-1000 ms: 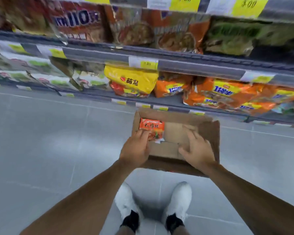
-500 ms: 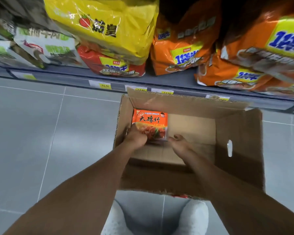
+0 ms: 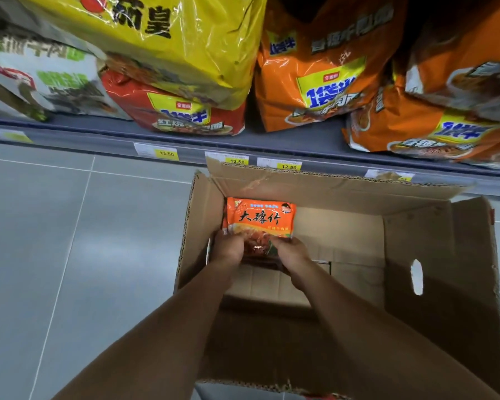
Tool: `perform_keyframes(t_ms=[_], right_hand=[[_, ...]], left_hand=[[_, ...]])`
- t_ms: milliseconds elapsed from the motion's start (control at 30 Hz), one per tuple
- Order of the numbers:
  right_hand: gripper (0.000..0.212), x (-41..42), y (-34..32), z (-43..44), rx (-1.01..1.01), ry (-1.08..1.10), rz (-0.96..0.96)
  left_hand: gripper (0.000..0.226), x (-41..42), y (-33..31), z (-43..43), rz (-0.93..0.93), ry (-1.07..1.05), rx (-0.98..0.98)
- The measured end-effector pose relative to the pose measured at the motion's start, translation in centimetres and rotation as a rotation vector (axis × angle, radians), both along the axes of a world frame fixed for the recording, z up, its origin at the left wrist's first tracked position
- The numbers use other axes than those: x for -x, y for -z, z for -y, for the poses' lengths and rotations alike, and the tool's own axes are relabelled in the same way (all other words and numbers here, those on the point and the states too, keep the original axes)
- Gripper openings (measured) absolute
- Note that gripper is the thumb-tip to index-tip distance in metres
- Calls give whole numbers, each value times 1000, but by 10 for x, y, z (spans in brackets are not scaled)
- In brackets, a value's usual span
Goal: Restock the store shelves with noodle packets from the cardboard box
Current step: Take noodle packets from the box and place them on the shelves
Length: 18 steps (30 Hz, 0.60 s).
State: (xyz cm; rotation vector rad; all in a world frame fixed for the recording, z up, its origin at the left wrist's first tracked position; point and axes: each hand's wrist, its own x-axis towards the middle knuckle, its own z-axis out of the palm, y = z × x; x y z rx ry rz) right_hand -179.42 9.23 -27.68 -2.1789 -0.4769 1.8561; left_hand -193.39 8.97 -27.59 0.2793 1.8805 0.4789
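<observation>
An open cardboard box stands on the floor in front of the bottom shelf. In its far left corner lies an orange noodle packet with black lettering. My left hand grips the packet's near left edge. My right hand grips its near right edge. Both forearms reach down into the box. More packets may lie under the top one, but my hands hide that part.
The shelf holds large multipacks: a yellow bag on a red one, orange bags to the right, white-green bags at left. Yellow price tags line the shelf edge. Grey tiled floor lies left of the box.
My view has dropped closer to the box. My right hand moved left from the box bottom onto the packet, so both hands now hold its near edge.
</observation>
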Motion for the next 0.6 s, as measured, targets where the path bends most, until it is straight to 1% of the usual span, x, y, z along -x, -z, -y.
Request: perform_keyframes(t_ms=[33,100,133,200,233,300,400,500,567,600], right_hand=[[26,-3,-1,0,10,26,-23],[24,-12,-5,1,28,65,-73],[26,-18,-7,2,32,75,-98],[31,-29,-16,4,34,88,-156],[31,-33,-24,5,27,89,-185],[30,-40,-38,7,4,103,-237],[31,-48,-69,8,-12,131,-275],[30,-56,-113,7,-22,120,-282],[31,-61,-145,6,-20,125,-305],[31,-63,-165,4,-20,132,-322]], left_hand=[[32,2,3,1,36,-39,4],[47,4,-2,2,119,-83,51],[43,3,-8,2,182,-116,75],[23,1,-24,4,259,-169,111],[21,0,-30,6,280,-190,121],[20,-2,-39,10,284,-193,144],[10,-6,-63,11,235,-167,159],[5,-7,-105,8,204,-131,148],[6,-6,-136,7,196,-96,130],[10,-5,-153,7,193,-76,110]])
